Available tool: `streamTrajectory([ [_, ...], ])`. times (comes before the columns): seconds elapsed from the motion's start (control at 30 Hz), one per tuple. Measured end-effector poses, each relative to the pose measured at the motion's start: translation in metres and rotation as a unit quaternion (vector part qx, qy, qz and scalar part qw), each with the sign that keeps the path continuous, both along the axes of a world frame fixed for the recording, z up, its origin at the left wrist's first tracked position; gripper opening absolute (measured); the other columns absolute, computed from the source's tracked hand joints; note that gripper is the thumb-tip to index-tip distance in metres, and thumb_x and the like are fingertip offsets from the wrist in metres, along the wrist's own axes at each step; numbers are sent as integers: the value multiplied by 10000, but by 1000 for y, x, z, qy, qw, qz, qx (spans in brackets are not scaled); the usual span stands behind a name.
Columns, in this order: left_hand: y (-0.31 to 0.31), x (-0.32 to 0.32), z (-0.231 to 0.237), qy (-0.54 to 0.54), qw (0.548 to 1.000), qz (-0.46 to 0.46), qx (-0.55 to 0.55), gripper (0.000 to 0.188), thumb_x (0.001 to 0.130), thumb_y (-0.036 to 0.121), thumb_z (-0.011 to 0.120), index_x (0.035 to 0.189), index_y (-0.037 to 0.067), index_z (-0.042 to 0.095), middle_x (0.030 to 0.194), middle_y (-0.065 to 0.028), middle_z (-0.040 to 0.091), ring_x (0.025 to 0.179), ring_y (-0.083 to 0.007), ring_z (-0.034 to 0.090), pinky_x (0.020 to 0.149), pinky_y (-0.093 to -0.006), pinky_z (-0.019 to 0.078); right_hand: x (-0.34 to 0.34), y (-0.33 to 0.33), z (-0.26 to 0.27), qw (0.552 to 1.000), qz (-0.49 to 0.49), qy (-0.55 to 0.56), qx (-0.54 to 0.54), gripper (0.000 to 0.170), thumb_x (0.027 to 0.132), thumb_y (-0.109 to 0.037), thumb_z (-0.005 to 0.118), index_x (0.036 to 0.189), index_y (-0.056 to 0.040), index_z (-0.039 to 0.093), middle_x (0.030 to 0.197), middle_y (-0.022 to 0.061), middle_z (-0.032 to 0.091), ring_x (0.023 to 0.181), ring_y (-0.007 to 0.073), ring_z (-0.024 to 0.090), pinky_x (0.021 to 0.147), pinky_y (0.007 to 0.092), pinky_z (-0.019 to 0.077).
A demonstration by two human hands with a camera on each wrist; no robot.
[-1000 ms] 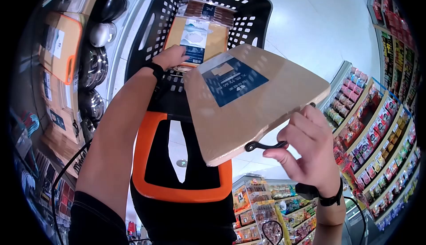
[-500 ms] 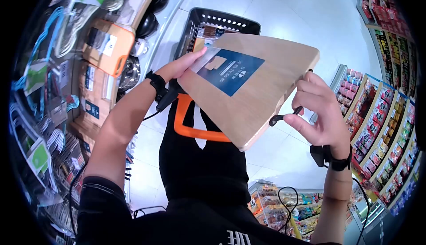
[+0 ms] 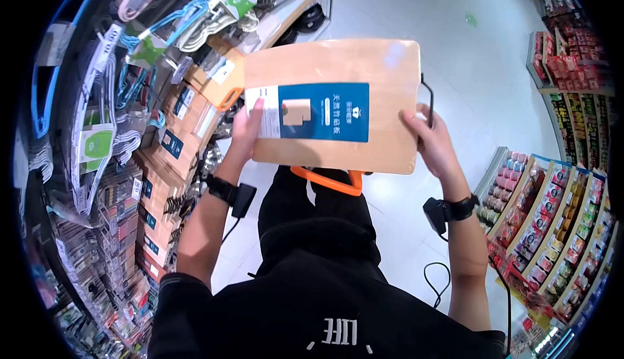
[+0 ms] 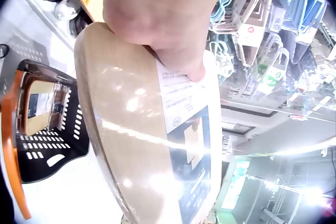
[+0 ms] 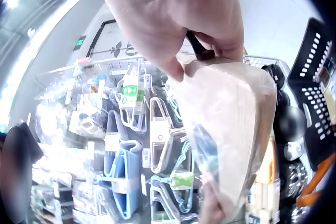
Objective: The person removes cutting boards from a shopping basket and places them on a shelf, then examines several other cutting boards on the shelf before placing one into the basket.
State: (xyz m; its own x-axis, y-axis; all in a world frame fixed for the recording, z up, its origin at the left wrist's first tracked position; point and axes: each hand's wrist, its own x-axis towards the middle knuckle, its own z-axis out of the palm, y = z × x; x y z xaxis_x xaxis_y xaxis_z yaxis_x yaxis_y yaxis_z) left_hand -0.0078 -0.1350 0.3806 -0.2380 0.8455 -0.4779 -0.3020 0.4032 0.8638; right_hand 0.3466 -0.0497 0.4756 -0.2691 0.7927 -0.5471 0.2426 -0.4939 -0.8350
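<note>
A wrapped wooden cutting board (image 3: 390, 154) with a blue and white label (image 3: 325, 112) is held up in front of the body, label side facing the head camera. At its left edge the left hand (image 3: 244, 128) grips it, thumb over the white part of the label. The right hand (image 3: 434, 141) holds the opposite edge by the black handle (image 3: 427, 99), thumb against the board's face. In the left wrist view the left hand (image 4: 163, 19) lies over the board (image 4: 126, 124). The right wrist view shows the right hand (image 5: 178, 19) around the handle (image 5: 199, 46).
A black basket (image 4: 73, 134) with an orange handle (image 4: 10, 145) stands low beside the board and contains an orange-edged board (image 4: 39, 106). Shelves of hangers (image 3: 97, 144) and more boards (image 3: 172, 144) line the left. Snack shelves (image 3: 543, 229) are on the right.
The board has been raised and turned level, its label now squarely facing the head camera. The left hand, first at the basket, now grips the board's left edge. The view has shifted away from the basket.
</note>
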Motion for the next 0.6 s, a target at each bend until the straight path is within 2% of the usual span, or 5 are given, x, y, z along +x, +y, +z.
streamTrajectory([
  [0.07,-11,-5,-2,36,998,55,24,389,976,293,524,1205,-21,524,1099,-93,639,942,-162,635,813,-303,522,-7,-6,6,998,-57,33,21,334,884,-289,679,1050,-50,514,781,21,637,702,82,591,579,239,448],
  [0.17,-24,-6,11,26,995,53,78,355,952,229,576,1207,-12,522,1108,-89,632,945,-154,624,831,-303,508,-5,-8,8,992,-96,64,49,275,889,-244,677,1025,-66,518,792,20,642,739,89,598,654,253,472],
  [0.3,-35,-12,38,-120,987,-46,97,416,914,128,612,1282,13,457,1167,-111,614,1036,-185,622,848,-319,528,0,0,10,981,-106,135,88,238,897,-223,669,1016,-79,521,814,15,642,787,87,598,727,251,473],
  [0.43,-38,-11,60,-241,963,-70,101,502,887,71,621,1340,22,409,1244,-140,576,1050,-221,632,875,-359,539,2,0,28,979,-87,150,105,237,902,-233,663,1012,-79,522,874,32,645,812,88,599,744,249,470],
  [0.6,-50,-27,93,-216,961,-87,149,379,845,-2,632,1214,9,543,1114,-107,654,1004,-192,650,876,-334,531,-4,-13,37,981,-72,133,124,273,916,-295,636,1070,-95,531,946,37,637,890,103,587,788,285,468],
])
